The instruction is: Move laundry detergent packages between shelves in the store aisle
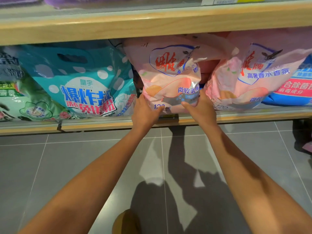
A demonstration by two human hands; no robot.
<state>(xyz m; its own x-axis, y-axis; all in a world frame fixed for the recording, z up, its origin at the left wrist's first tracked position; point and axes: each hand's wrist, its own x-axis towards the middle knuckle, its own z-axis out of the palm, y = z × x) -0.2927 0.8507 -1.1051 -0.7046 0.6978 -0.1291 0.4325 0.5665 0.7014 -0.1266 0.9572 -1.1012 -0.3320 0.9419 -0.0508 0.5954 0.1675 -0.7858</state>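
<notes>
Both hands are on the pink bag (170, 78), which stands on the bottom shelf (101, 126) between the teal bag (81, 85) on its left and a second pink bag (243, 76) on its right. The left hand (145, 112) wraps the bag's lower left corner, thumb across the front; the right hand (200, 108) clasps the lower right corner the same way, so each hand is closed on the bag, not flat against it. The bag looks soft and full (the plastic is creased and shiny, so probably slippery), and a grip by the front film alone would likely stretch or slide. The better way, I judge, is to get the fingers well under the base before lifting, then draw the bag straight out toward the body and keep it low, because the shelf board above (152, 26) sits close over its top. The neighbours lean near both sides, the second pink bag nearly touching, so a slow, level pull should keep them from toppling forward onto the grey tiled floor (84, 157). Whether the bag is being taken out or set in cannot be told from here.
</notes>
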